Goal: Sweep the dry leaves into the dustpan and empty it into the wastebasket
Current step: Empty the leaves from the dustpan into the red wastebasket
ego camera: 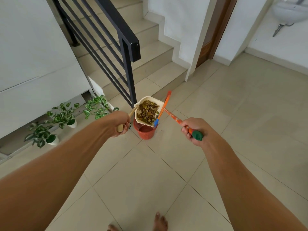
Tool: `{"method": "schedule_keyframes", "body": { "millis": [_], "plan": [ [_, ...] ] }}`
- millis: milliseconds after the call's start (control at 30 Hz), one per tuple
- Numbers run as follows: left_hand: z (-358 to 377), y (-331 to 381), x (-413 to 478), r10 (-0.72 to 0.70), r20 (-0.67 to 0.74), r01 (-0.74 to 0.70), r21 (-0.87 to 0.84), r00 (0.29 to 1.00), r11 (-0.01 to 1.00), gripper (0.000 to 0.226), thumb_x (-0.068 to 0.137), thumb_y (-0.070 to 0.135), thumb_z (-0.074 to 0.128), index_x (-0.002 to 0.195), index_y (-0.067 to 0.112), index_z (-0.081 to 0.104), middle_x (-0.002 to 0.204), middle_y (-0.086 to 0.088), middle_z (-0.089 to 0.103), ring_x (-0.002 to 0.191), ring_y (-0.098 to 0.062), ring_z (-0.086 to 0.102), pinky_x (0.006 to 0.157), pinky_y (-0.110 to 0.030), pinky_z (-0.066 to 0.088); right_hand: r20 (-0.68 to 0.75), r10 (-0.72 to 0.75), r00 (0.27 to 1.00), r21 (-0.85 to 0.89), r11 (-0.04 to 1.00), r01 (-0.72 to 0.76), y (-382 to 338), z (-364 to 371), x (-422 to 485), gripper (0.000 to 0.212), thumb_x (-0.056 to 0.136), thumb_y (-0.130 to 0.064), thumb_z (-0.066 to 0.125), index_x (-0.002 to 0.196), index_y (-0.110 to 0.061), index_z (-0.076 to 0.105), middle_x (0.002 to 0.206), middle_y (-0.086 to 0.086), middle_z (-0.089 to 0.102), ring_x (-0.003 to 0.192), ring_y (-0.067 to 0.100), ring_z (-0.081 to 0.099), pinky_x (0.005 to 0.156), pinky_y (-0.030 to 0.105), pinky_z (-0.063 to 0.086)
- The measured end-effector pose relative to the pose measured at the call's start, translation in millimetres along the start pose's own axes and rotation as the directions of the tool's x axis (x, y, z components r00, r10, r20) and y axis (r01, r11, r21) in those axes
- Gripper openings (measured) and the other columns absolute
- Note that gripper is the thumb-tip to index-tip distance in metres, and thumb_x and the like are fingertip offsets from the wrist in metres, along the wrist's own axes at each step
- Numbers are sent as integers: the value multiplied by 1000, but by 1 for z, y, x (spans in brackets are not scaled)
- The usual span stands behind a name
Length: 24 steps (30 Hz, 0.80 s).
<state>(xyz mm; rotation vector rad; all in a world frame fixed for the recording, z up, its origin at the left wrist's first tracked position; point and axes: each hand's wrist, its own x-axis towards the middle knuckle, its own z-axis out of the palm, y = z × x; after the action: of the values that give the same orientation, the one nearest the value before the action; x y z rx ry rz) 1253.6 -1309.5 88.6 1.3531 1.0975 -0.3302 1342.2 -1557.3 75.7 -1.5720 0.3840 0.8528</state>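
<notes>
Over floor tiles (150, 172), my left hand (120, 126) is gripping the likely light, stiff dustpan (150, 99) by its handle above the wastebasket (145, 133); right hand (193, 133) is gripping the broom (173, 116).

Person, viewed from own head: left forearm (66, 164) and right forearm (241, 172), both bare along their whole visible length, the left showing faint lengthwise lines of sinew. Left hand (120, 125) and right hand (194, 132) bare. Two bare feet at the lower edge: right foot (160, 221) with toes and pale nails showing, left foot (113, 228) mostly cut off by the frame.
</notes>
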Motion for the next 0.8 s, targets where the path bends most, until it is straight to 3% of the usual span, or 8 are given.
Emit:
{"method": "schedule_keyframes", "body": {
  "millis": [267, 400, 600, 800],
  "plan": [
    [2, 8, -8, 92, -31, -88, 104, 995, 991, 19, 97, -4, 38, 83, 3, 49, 61, -3, 43, 32, -4, 39, 30, -9, 35, 74, 62, 995, 39, 997, -65, -5, 3, 5, 25, 94, -6, 48, 113, -10, 63, 58, -2, 45, 34, 0, 42, 29, 13, 33],
    [3, 7, -10, 125, -42, -116, 182, 991, 976, 18, 98, -5, 38, 87, 3, 49, 62, -4, 43, 47, -8, 38, 31, -12, 34, 82, 69, 994, 37, 997, -72, -5, 7, 3, 22, 95, -7, 47, 112, -8, 61, 59, -1, 45, 33, 0, 42, 30, 12, 33],
    [5, 1, -5, 139, -61, -119, 256, 988, 959, 16, 98, -4, 37, 91, 3, 49, 66, -6, 43, 49, -10, 38, 43, -19, 33, 70, 76, 995, 25, 997, -78, -1, 9, -1, 18, 95, -6, 46, 108, -7, 58, 58, 0, 46, 31, 1, 41, 29, 13, 33],
    [14, -10, 2, 148, -70, -124, 268, 986, 955, 13, 99, 0, 36, 104, 1, 48, 71, -7, 42, 53, -11, 38, 46, -20, 33, 76, 87, 993, 48, 995, -90, 1, 9, -5, 17, 95, -6, 47, 109, -9, 58, 60, 0, 46, 31, 0, 44, 29, 12, 33]
  ]
}}
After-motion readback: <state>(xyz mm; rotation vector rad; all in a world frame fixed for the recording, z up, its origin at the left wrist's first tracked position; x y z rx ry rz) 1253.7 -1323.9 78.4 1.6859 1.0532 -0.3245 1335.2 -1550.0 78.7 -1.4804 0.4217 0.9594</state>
